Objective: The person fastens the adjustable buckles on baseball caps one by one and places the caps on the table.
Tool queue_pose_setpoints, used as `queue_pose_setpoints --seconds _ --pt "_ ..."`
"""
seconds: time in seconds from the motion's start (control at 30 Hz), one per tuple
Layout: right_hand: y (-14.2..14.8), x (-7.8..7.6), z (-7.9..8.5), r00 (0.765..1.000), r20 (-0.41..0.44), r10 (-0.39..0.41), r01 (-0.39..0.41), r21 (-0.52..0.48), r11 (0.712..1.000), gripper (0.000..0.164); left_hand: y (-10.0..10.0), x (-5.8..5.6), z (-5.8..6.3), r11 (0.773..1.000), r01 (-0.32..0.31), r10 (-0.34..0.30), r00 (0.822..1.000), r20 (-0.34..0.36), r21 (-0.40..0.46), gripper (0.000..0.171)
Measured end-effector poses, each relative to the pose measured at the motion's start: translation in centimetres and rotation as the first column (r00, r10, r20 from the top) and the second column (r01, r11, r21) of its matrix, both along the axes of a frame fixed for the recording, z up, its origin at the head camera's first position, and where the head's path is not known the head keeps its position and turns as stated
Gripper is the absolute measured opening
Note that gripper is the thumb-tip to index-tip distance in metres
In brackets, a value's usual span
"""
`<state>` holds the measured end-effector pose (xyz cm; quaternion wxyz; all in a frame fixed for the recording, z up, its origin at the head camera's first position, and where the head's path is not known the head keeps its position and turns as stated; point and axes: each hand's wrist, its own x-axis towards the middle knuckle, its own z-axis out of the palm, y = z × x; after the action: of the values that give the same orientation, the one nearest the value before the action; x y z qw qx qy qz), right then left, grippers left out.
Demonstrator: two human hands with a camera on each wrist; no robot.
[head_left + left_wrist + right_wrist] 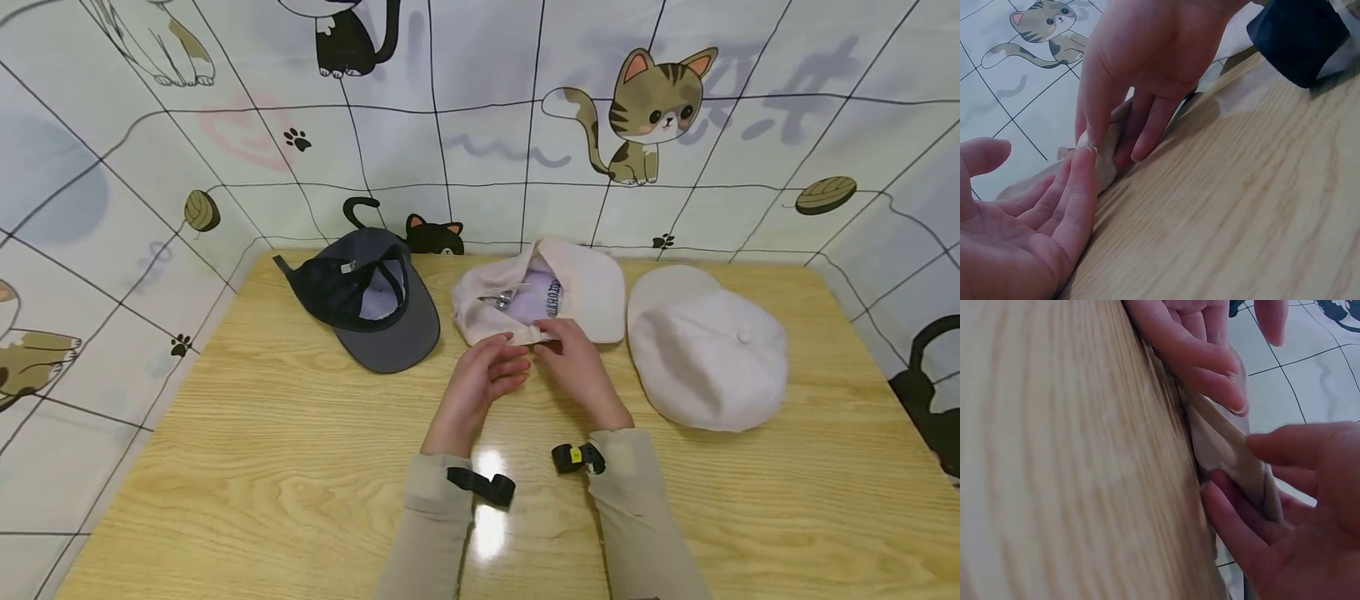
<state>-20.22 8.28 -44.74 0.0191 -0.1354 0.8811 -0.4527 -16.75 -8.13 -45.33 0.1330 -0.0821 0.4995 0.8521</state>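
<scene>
We find the pink cap point(536, 292) near the middle of the surface's point(300, 467) back edge, hollow side showing, brim toward the right edge. Its strap point(1225, 434) faces the front edge; we judge that this lay puts the strap within easy reach of both hands without lifting the cap.

Hands close together at the strap. The right hand point(577, 362) pinches it, thumb on one face and fingers on the other; we take this as the firm hold. The left hand point(487, 375) has its fingers extended, tips at the band, thumb clear; we read light support or steadying. Fastening detail is hidden by the fingers; we cannot tell its state.

Dark cap point(360, 292): toward the back left corner, inside showing, brim toward the front edge. White cap point(708, 346): toward the back right corner, crown up, just beside the pink one. We suppose both sit aside to leave the middle for handling.
</scene>
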Motion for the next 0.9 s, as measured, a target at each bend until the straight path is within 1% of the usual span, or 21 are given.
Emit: queue_pose_setpoints --seconds 0.1,0.17,0.27,0.37,0.47,0.57,0.63,0.67,0.73,0.8,0.9 --pt "0.0 0.0 0.2 0.999 -0.012 -0.043 0.043 -0.002 0.999 0.033 0.0 -0.1 0.1 1.000 -0.003 0.003 1.000 0.009 0.010 0.039" --pt "0.1 0.0 0.3 0.998 -0.014 -0.063 0.062 -0.024 0.998 0.031 0.0 -0.1 0.0 1.000 -0.002 0.002 1.000 0.010 0.014 0.039" --pt "0.3 0.1 0.5 0.997 -0.012 -0.076 0.075 -0.084 0.994 0.029 0.0 -0.2 0.0 1.000 -0.006 0.006 1.000 0.019 0.017 0.040" --pt "0.4 0.3 0.8 0.995 -0.019 -0.098 0.094 -0.158 0.983 0.029 -0.2 -0.2 0.1 1.000 -0.001 0.000 1.000 0.031 0.025 0.042" --pt "0.5 0.4 0.9 0.991 -0.022 -0.130 0.123 -0.193 0.973 0.032 -0.5 -0.2 0.1 0.997 0.005 -0.008 0.999 0.043 0.074 0.051" --pt "0.5 0.5 1.1 0.988 -0.007 -0.157 0.152 -0.199 0.968 0.033 -1.0 -0.3 0.0 0.985 -0.006 -0.007 0.997 0.071 0.171 0.064" --pt "0.5 0.5 1.1 0.985 0.007 -0.173 0.170 -0.217 0.961 0.033 -1.3 -0.4 -0.1 0.968 -0.032 0.007 0.995 0.102 0.249 0.071" --pt "0.6 0.5 1.2 0.984 0.010 -0.179 0.177 -0.232 0.956 0.033 -1.4 -0.5 -0.1 0.955 -0.050 0.015 0.993 0.120 0.293 0.072" --pt "0.6 0.6 1.3 0.982 0.012 -0.190 0.186 -0.263 0.947 0.033 -1.6 -0.5 -0.2 0.924 -0.091 0.035 0.987 0.154 0.372 0.073" --pt "0.7 0.6 1.6 0.981 0.012 -0.195 0.190 -0.298 0.935 0.033 -1.8 -0.6 -0.3 0.895 -0.120 0.048 0.983 0.176 0.430 0.072" --pt "0.7 1.1 2.4 0.982 -0.007 -0.190 0.176 -0.343 0.922 0.031 -1.9 -0.7 -0.5 0.837 -0.160 0.058 0.977 0.205 0.524 0.072"
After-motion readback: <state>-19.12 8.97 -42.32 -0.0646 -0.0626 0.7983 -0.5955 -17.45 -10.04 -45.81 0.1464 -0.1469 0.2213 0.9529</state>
